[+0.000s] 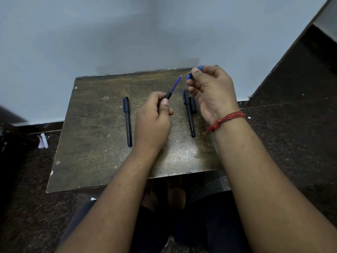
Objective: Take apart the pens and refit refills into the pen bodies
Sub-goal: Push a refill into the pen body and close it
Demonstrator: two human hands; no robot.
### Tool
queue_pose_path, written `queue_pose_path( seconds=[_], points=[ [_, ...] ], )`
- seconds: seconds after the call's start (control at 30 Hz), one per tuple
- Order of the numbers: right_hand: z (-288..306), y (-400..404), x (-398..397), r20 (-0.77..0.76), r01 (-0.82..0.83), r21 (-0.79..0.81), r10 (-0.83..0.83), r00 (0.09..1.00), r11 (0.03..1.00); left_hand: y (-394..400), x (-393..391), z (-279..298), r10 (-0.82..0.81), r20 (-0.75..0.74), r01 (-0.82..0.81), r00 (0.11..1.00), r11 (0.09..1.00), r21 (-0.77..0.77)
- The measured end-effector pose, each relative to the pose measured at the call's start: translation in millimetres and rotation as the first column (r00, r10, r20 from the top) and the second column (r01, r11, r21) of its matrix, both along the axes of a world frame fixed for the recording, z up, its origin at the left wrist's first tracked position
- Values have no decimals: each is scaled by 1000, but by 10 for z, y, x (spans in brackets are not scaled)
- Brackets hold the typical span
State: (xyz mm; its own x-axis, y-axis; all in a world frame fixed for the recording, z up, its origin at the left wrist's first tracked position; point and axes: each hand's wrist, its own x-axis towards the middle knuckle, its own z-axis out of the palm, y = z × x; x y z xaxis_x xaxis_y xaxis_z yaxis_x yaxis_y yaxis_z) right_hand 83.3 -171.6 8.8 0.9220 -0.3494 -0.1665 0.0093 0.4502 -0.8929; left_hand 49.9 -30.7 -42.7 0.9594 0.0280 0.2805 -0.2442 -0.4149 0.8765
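Note:
My left hand (155, 117) grips a black pen body (168, 95) above the small table, and a blue refill (175, 85) sticks out of it, tip pointing up and away. My right hand (211, 90) is raised at the table's far right and pinches a small blue pen part (189, 76) between thumb and fingers. A capped black pen (128, 121) lies on the table to the left of my left hand. Another black pen (189, 114) lies under my right hand, with a loose black cap (193, 105) beside it.
The worn brown table (94, 143) stands against a pale wall (127, 33). Dark speckled floor surrounds it, with scraps of paper (42, 141) at the left. A red thread band (226, 120) circles my right wrist. My knees are just below the table's near edge.

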Motion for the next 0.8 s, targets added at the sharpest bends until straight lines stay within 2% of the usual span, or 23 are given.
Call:
queue_pose_path(
  seconds=[0.23,0.43,0.8],
  points=[
    [-10,-25,18,73,35,-130,-26,997,991,-8,-3,-28,-19,32,17,999,998,64],
    [-46,-27,10,54,-48,-335,70,996,941,-3,5,-33,-22,3,22,1000,997,67],
    [-34,97,-61,-6,-288,-462,322,947,839,14,-5,15,10,-38,-11,999,1000,-29]
  ],
)
